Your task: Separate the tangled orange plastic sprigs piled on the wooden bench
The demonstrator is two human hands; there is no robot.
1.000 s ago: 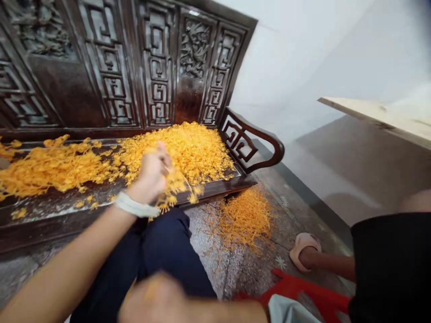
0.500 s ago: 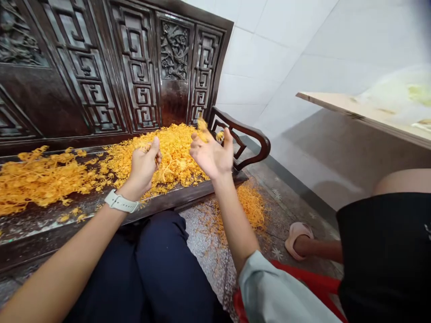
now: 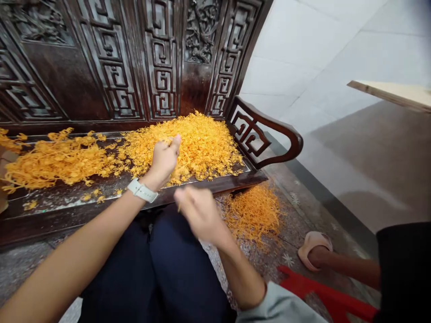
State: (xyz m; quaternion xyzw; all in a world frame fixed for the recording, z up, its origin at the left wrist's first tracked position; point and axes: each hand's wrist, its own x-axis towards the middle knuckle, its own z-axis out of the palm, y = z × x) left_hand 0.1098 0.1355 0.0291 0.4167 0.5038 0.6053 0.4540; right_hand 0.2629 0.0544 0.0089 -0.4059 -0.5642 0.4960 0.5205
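Observation:
My left hand (image 3: pixel 164 159), with a pale watch (image 3: pixel 142 190) on the wrist, is closed with the thumb on top, over the front of a heap of orange-yellow plastic flower pieces (image 3: pixel 205 139) on the bench. What its fingers grip is hidden. Lower and nearer my lap, my right hand (image 3: pixel 198 213) is closed and blurred. A thin orange stem (image 3: pixel 179 207) shows at its fingertips. More orange flower pieces, still on stems (image 3: pixel 63 161), lie on the left of the seat.
A dark carved wooden bench (image 3: pixel 256 175) has a curved armrest (image 3: pixel 296 146) at right. Below lies a pile of thin orange stems (image 3: pixel 256 211) on the floor. Another person's sandalled foot (image 3: pixel 314 251), a red stool part (image 3: pixel 323 294) and a wooden board edge (image 3: pixel 387 93) are at right.
My right hand has drawn back from above the heap toward my lap and gone from open to closed. Loose flower pieces near it are no longer in the air. The view has turned left.

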